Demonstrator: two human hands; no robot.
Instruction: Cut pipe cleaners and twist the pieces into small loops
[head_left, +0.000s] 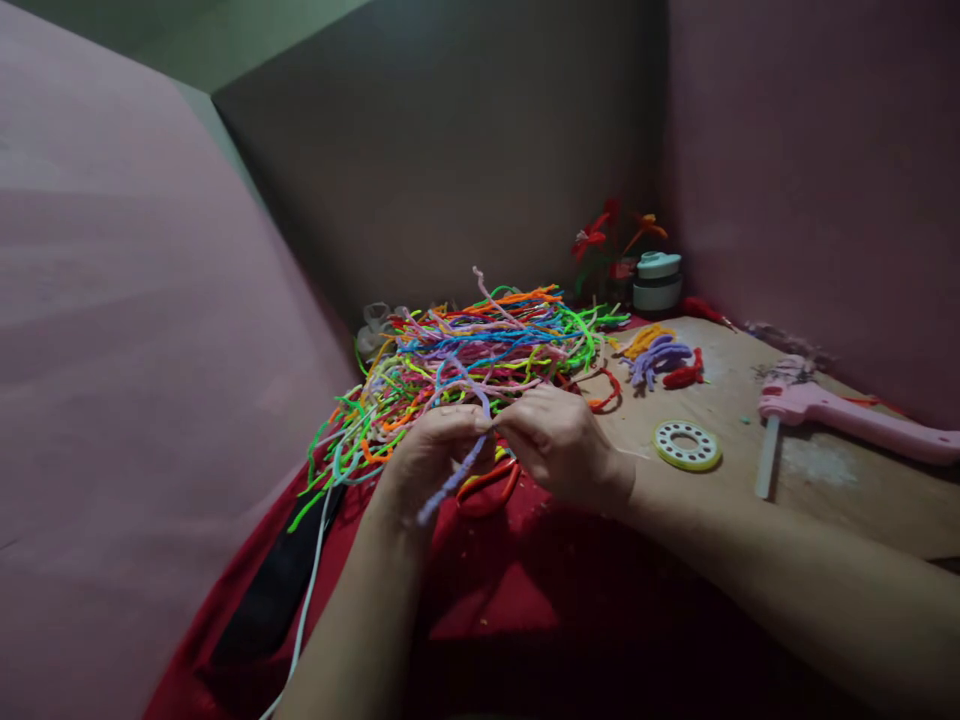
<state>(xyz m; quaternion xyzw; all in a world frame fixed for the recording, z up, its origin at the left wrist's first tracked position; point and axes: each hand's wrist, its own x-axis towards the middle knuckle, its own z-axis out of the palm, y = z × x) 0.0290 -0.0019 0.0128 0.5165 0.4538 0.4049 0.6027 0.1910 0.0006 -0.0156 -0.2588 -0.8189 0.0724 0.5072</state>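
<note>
Pinching w/ both hands in head view: left hand (431, 445) and right hand (559, 440) meet fingertip to fingertip on a lilac pipe cleaner (457, 475), fingers pressed together on its upper end, the rest hanging down-left between the wrists over the red cloth (525, 600). Handling, my read: very light, fuzzy so grip is good, no slip; wire core prob bends and keeps its shape, so soft but not floppy. Best hold looks like right at the bend point w/ thumb+forefinger, as now; grabbing far from the end would just let it flex. Not fragile, though repeated kinks could fatigue the wire. Behind the hands, touching or just beyond the fingertips: big loose pile of mixed-colour pipe cleaners (480, 355), tangled, likely to drag neighbours if one is pulled. An orange-red loop (487, 485) lies under the hands, can't tell what it is. Surface: brownish board (825, 470), cloth over its near-left part. On the board: white ring disc (686, 445), pink glue gun (847, 410), small bundle of cut pieces (660, 355), stacked round tubs (658, 280), finished flowers (607, 235) in the back corner. Room: tight pinkish panel walls on 3 sides, dim light.
</note>
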